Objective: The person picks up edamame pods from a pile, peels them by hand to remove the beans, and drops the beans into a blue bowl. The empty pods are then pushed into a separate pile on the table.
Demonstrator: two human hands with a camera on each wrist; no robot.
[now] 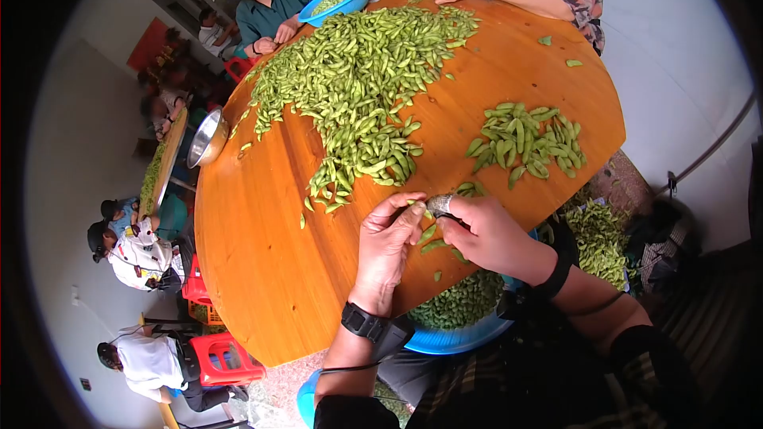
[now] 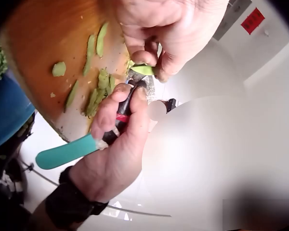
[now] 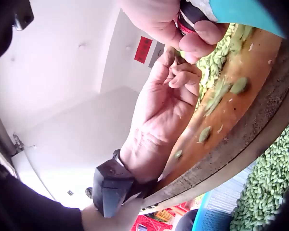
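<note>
My left hand pinches a green bean pod between thumb and fingertips, just over the near edge of the wooden table. Opposite it, my right hand grips a tool with a teal handle and a dark, red-banded part. The tool's front end meets the pod among the fingertips, where its shape is hidden. A grey speckled covering shows at the right fingertips. Several flat pods lie on the wood beside the hands.
A big heap of pods covers the far table; a smaller pile lies right. Below the near edge stands a blue basin of shelled beans. A steel bowl sits at the left edge. Two people sit across.
</note>
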